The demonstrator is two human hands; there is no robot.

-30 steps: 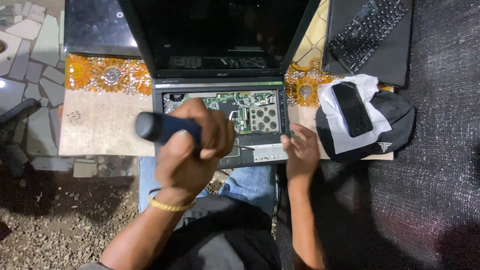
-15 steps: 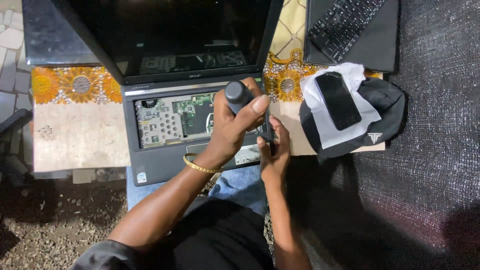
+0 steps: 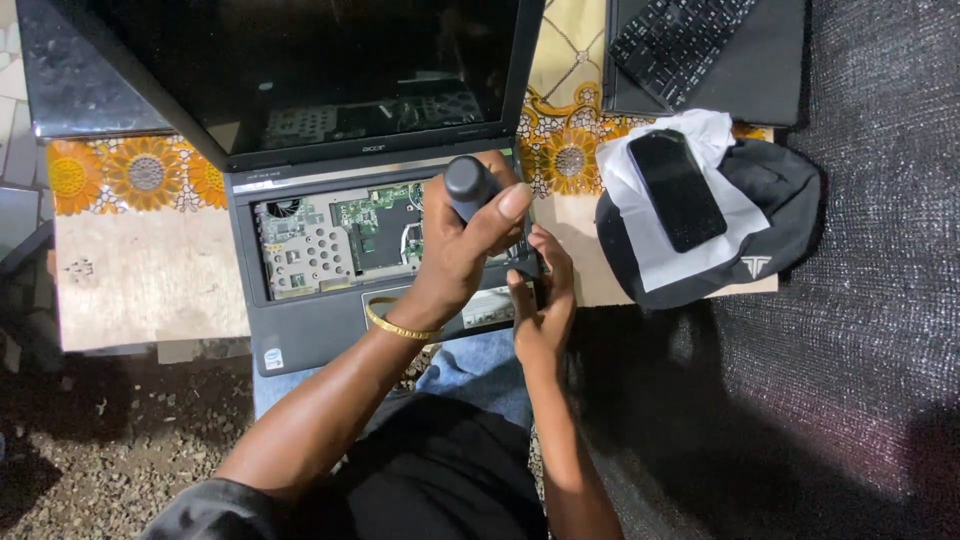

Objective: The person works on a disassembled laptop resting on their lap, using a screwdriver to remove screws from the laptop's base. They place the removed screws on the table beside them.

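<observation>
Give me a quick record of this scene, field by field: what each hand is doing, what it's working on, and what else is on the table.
left hand: wrapped around a screwdriver, dark handle end up, over the laptop
right hand: fingers on the laptop's front right edge
laptop: lid open, keyboard off, circuit board exposed
table: wooden top, sunflower cloth at the back
phone: dark, lying on white cloth over a black cap
keyboard: loose, top right

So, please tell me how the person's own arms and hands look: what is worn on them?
Both forearms are bare. The left hand has a thin gold-coloured bangle around its wrist. A dark sleeve shows only at the upper end of the left arm. The right hand wears nothing visible: no ring, watch or glove. No gloves on either hand.
</observation>
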